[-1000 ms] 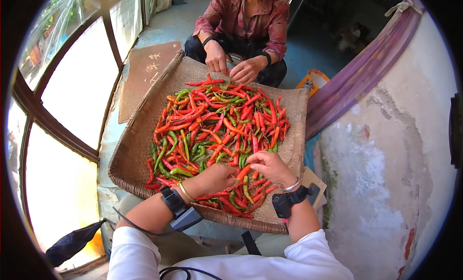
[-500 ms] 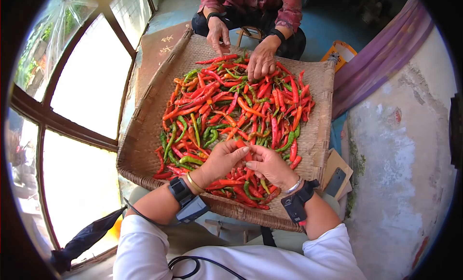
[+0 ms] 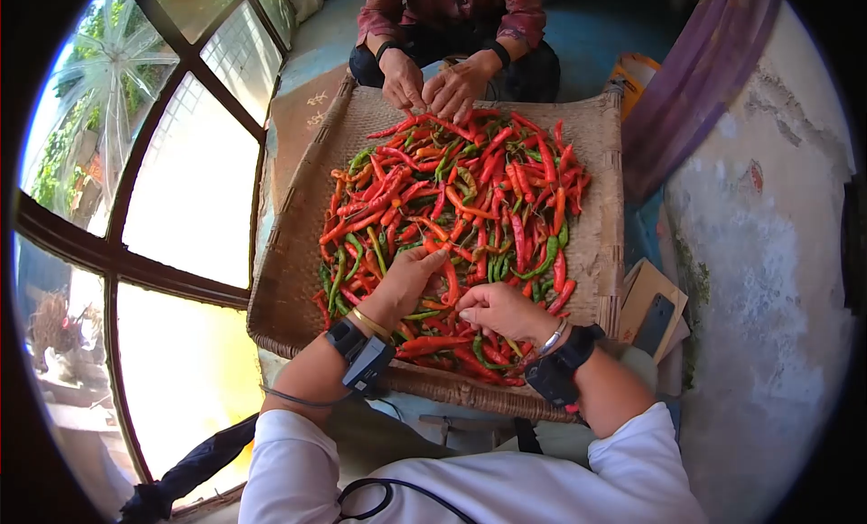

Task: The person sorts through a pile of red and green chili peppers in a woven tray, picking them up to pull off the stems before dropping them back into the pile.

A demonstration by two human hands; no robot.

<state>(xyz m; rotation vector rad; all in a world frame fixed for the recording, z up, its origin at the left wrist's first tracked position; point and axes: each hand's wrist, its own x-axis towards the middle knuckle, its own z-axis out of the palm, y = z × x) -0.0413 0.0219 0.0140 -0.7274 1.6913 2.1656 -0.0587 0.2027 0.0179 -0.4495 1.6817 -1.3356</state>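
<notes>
Red, orange and green chili peppers lie heaped in a wide woven basket (image 3: 591, 226). My left hand (image 3: 411, 276) is over the near middle of the heap, its thumb and fingertips pinched on a red pepper (image 3: 451, 280) that hangs down toward my other hand. Just right of that pepper, my right hand (image 3: 501, 312) has its fingers curled together; whether anything is between its fingertips is too small to make out. Both wrists carry bracelets and black straps with devices.
Across the basket sits a person in a red patterned top (image 3: 452, 5), both hands (image 3: 433, 83) at the heap's far edge. A phone (image 3: 655, 324) lies on cardboard at the right. Windows (image 3: 190, 181) line the left; a purple curtain (image 3: 691, 91) hangs at the right.
My hands have moved apart, the left one now holding the pepper away from the right. The other person's hands have come together at the far edge. The view has shifted slightly.
</notes>
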